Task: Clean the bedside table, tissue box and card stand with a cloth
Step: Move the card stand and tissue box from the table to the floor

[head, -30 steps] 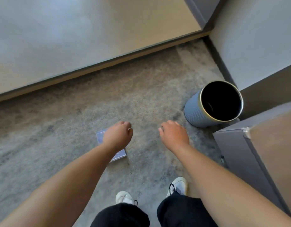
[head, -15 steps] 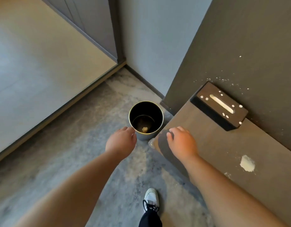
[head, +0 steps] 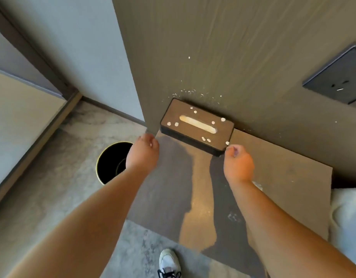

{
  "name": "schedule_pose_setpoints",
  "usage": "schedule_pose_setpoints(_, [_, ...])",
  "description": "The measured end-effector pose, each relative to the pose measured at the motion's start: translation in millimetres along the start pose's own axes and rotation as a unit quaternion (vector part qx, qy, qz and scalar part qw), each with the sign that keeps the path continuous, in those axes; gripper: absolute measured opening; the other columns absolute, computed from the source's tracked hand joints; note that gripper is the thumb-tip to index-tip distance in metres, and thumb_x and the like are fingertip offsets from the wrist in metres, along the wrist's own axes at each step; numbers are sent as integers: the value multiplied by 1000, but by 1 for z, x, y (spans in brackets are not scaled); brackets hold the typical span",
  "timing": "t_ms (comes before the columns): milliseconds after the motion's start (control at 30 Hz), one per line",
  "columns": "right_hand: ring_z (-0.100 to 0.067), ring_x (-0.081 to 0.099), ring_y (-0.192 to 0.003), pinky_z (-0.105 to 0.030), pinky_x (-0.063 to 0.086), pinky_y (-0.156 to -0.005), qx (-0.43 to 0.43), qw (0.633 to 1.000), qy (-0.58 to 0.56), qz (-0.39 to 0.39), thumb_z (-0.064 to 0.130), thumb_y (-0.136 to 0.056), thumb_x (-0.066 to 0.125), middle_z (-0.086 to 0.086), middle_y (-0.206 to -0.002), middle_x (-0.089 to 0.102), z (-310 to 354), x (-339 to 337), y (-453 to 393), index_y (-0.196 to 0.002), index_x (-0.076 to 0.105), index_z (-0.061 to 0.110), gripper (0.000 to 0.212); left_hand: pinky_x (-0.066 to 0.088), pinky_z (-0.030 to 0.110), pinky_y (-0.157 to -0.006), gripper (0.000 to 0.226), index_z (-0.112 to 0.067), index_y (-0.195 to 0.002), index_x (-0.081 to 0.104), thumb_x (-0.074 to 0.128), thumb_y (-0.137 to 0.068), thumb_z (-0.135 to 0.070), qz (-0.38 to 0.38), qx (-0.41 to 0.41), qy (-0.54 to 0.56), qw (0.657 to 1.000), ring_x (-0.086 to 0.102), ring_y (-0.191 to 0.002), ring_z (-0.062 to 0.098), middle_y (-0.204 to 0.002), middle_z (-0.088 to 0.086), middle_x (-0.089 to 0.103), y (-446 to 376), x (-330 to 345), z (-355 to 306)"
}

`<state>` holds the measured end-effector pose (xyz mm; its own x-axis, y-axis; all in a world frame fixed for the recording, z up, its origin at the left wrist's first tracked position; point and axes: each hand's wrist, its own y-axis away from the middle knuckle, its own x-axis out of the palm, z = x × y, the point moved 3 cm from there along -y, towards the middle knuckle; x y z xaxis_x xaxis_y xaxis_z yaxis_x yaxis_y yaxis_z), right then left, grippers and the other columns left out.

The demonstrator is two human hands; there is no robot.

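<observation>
1. Hands are held loosely curled and empty over the worktop [head: 273,177]: the left hand [head: 142,155] just left of the tissue box [head: 197,126], the right hand [head: 238,165] at its near right corner.
2. White crumbs are scattered on the tissue box, which is set against the wall panel [head: 223,47].
3. A round bin [head: 113,163] is seen on the floor, left of the box.
</observation>
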<state>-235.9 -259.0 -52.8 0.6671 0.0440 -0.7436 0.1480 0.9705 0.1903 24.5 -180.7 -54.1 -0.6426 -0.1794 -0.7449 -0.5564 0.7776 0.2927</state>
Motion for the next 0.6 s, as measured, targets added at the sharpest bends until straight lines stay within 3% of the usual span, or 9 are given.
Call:
schedule_pose_setpoints(133, [-17, 57, -90, -28, 41, -74, 65, 995, -73, -29, 35, -97, 49, -7, -115, 61, -7, 11, -34, -110, 60, 14, 26, 37, 32, -77, 33, -14, -116, 56, 35, -98, -33, -40, -19, 35, 998, 52, -92, 24, -118, 8, 57, -41, 11, -20])
schedule_pose_setpoints(233, [-20, 59, -84, -31, 45, -65, 104, 990, -91, 25, 47, -96, 44, -8, -105, 62, -7, 24, -51, -104, 59, 13, 38, 37, 35, -81, 39, -12, -121, 53, 33, -97, -36, -25, -25, 56, 998, 54, -107, 34, -121, 16, 60, -67, 19, -28])
schedule_pose_setpoints(333, [-13, 55, -80, -30, 43, -63, 137, 977, -148, 66, 53, -96, 40, 3, -93, 58, -5, 35, -56, -102, 54, 25, 32, 39, 38, -83, 37, -15, -117, 54, 31, -100, -38, 33, -11, 32, 999, 54, -110, 38, -116, 15, 61, -76, 30, -33])
schedule_pose_setpoints(433, [-7, 55, -78, -24, 41, -59, 120, 976, -169, 71, 53, -97, 39, 16, -85, 56, -6, 41, -52, -100, 53, 32, 25, 37, 36, -72, 29, -19, -91, 53, 31, -100, -35, 38, -4, 61, 997, 54, -88, 32, -87, 7, 56, -70, 35, -27])
schedule_pose_setpoints(500, [-7, 56, -80, -23, 42, -59, 119, 973, -186, 69, 51, -97, 39, 15, -87, 59, -7, 40, -50, -98, 55, 31, 25, 35, 34, -63, 32, -20, -79, 50, 31, -99, -35, 26, -10, 67, 997, 49, -73, 25, -75, 4, 54, -62, 34, -20])
schedule_pose_setpoints(600, [-7, 58, -82, -24, 43, -59, 124, 972, -189, 67, 49, -96, 42, 12, -90, 62, -8, 36, -50, -97, 57, 30, 24, 34, 33, -57, 35, -19, -79, 53, 31, -99, -38, 22, -10, 52, 998, 48, -67, 21, -71, 2, 54, -50, 32, -14])
